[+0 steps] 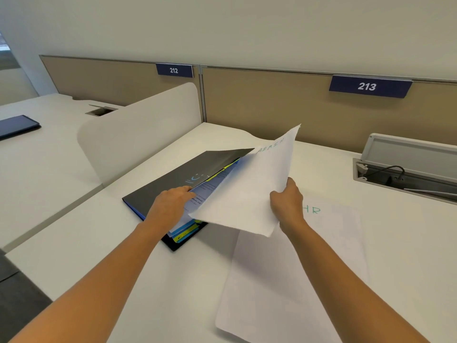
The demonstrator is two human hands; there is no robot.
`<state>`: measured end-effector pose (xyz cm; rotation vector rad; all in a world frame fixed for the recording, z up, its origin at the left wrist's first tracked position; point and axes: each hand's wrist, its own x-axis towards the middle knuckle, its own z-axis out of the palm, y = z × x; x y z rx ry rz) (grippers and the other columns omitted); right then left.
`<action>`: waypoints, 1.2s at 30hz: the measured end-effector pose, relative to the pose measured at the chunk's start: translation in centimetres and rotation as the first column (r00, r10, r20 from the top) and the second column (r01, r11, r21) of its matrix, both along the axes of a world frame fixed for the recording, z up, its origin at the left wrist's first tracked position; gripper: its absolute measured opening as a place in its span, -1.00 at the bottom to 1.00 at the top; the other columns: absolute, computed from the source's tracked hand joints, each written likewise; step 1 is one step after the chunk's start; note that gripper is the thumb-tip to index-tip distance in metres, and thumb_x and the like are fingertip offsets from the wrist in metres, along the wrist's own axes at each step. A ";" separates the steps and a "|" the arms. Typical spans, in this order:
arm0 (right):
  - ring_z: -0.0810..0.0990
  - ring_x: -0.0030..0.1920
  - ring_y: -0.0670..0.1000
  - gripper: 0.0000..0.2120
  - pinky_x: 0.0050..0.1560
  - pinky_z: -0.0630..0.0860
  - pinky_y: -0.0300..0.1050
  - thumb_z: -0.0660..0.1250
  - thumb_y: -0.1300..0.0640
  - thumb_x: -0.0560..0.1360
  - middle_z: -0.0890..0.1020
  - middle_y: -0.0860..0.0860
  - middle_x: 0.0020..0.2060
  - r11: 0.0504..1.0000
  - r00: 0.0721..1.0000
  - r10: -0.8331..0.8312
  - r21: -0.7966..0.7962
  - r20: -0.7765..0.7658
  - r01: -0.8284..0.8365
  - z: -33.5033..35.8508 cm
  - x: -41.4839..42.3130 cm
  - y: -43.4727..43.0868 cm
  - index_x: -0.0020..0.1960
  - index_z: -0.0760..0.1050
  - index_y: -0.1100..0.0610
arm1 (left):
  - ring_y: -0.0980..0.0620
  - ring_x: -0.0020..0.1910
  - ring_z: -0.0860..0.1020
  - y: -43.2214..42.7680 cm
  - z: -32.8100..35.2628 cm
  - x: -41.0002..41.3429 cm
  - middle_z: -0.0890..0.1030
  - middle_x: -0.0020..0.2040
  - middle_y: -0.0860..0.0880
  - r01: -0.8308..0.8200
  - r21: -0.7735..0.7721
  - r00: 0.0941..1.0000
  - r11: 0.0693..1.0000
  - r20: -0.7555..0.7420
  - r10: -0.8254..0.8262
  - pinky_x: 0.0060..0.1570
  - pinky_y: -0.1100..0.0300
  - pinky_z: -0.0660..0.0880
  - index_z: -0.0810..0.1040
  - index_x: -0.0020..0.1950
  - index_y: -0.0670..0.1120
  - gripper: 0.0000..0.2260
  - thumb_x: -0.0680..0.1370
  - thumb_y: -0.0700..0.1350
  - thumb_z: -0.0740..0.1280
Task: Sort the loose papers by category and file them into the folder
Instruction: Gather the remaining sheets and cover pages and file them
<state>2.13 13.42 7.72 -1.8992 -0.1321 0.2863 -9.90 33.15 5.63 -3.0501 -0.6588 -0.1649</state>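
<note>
A dark folder (173, 181) lies on the white desk (99, 243), its cover lifted a little over blue and yellow-tabbed pages (184, 232). My left hand (170, 203) reaches under the cover, fingers on the inner pages. My right hand (286, 204) grips the right edge of a white sheet marked "ADMIN" (247, 191), held tilted above the folder's open side. Another white sheet marked "HR" (296, 280) lies flat on the desk to the right, beneath my right forearm.
A white curved divider (138, 129) stands left of the folder. Beige partition panels (272, 102) with signs 212 and 213 close off the back. An open cable tray (405, 174) sits at far right. A dark tablet (17, 126) lies on the neighbouring desk.
</note>
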 end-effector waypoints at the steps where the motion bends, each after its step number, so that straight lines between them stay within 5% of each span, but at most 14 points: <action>1: 0.49 0.12 0.19 -0.61 0.15 0.48 0.08 0.09 0.33 0.48 0.51 0.13 0.18 0.999 1.000 -0.013 0.045 -0.026 0.014 -0.1 -0.2 0.5 0.29 0.35 0.16 | -0.08 0.27 0.47 0.0 0.0 0.1 0.39 0.40 -0.03 0.002 -0.007 1.000 1.000 0.007 -0.002 0.19 0.13 0.43 0.37 0.40 -0.06 -0.62 0.58 -0.27 0.16; 14: 0.49 0.12 0.12 -0.53 0.20 0.49 0.12 0.11 0.32 0.49 0.49 0.07 0.14 0.965 0.956 0.196 0.217 -0.216 -0.149 -4.0 -7.0 6.0 0.38 0.25 0.09 | -0.14 0.23 0.50 0.5 -0.6 0.3 0.47 0.35 -0.06 0.014 -0.056 0.991 0.998 0.137 -0.007 0.19 0.06 0.43 0.42 0.37 -0.07 -0.56 0.55 -0.39 0.10; 20: 0.49 0.12 0.11 -0.51 -0.25 0.58 -0.10 0.07 0.39 0.50 0.48 0.09 0.24 0.913 0.860 0.328 0.367 -0.391 -0.181 -4.7 -6.0 7.2 0.40 0.27 0.10 | -0.10 0.23 0.52 1.4 -0.6 -0.2 0.50 0.30 -0.07 0.026 -0.101 0.971 0.995 0.240 -0.001 0.23 0.09 0.42 0.48 0.32 -0.09 -0.57 0.52 -0.42 0.15; 23: 0.48 0.13 0.13 -0.59 -0.08 0.54 -0.04 0.10 0.44 0.53 0.43 0.17 0.28 0.919 0.812 0.353 0.334 -0.465 -0.208 -3.7 -4.9 7.3 0.36 0.26 0.24 | -0.06 0.23 0.52 1.8 -0.3 -0.5 0.53 0.28 -0.05 0.029 -0.123 0.958 0.992 0.288 0.008 0.23 0.11 0.42 0.51 0.29 -0.09 -0.58 0.52 -0.42 0.15; 25: 0.51 0.18 0.17 -0.64 -0.02 0.54 -0.01 0.17 0.38 0.55 0.45 0.20 0.27 0.913 0.787 0.377 0.340 -0.489 -0.225 -3.1 -4.2 7.5 0.33 0.27 0.27 | -0.05 0.24 0.52 1.7 -0.2 -0.7 0.53 0.28 -0.04 0.029 -0.126 0.957 0.992 0.291 0.009 0.23 0.12 0.41 0.51 0.29 -0.09 -0.58 0.52 -0.41 0.15; 27: 0.60 0.00 0.13 -0.73 -0.11 0.59 -0.04 0.28 0.20 0.54 0.55 0.17 0.13 0.910 0.781 0.399 0.309 -0.480 -0.276 -2.4 -4.0 7.3 0.21 0.35 0.22 | -0.05 0.24 0.52 1.6 -0.2 -0.7 0.52 0.28 -0.04 0.030 -0.131 0.956 0.991 0.292 0.010 0.24 0.13 0.40 0.51 0.29 -0.09 -0.59 0.53 -0.41 0.15; 30: 0.62 -0.30 0.08 -0.72 -0.20 0.61 -0.05 0.32 -0.05 0.50 0.59 0.10 -0.15 0.944 0.919 0.328 0.041 -0.219 -0.327 -2.1 -4.0 6.5 -0.09 0.36 0.16 | -0.03 0.25 0.51 1.6 -0.2 -0.8 0.53 0.28 -0.04 0.027 -0.144 0.952 0.989 0.305 0.018 0.25 0.17 0.39 0.51 0.28 -0.08 -0.60 0.54 -0.40 0.15; 32: 0.59 -0.15 0.10 -0.71 -0.12 0.48 -0.07 0.27 -0.09 0.51 0.58 0.07 -0.09 0.943 0.943 0.303 -0.184 0.138 -0.276 -2.8 -3.6 5.7 0.01 0.37 0.14 | -0.02 0.24 0.51 1.7 0.0 -0.9 0.52 0.28 -0.03 0.012 -0.154 0.951 0.988 0.307 0.036 0.24 0.21 0.38 0.51 0.28 -0.08 -0.62 0.55 -0.38 0.15; 34: 0.54 -0.05 0.09 -0.77 -0.10 0.44 -0.07 0.25 0.07 0.51 0.57 0.04 -0.04 0.930 0.789 0.331 -0.319 0.518 -0.180 -3.7 -2.9 4.9 0.12 0.40 0.14 | -0.03 0.23 0.52 1.8 0.3 -1.2 0.53 0.27 -0.04 -0.007 -0.176 0.948 0.984 0.312 0.063 0.22 0.25 0.37 0.51 0.28 -0.09 -0.64 0.56 -0.37 0.15; 36: 0.58 -0.06 0.13 -0.71 -0.13 0.53 -0.01 0.30 0.28 0.37 0.60 0.06 -0.05 0.912 0.478 0.405 -0.383 0.779 -0.149 -4.7 -1.2 4.2 0.08 0.49 0.17 | -0.05 0.21 0.53 1.9 0.6 -1.5 0.54 0.26 -0.06 -0.003 -0.182 0.946 0.983 0.317 0.061 0.21 0.26 0.37 0.52 0.27 -0.10 -0.65 0.56 -0.37 0.16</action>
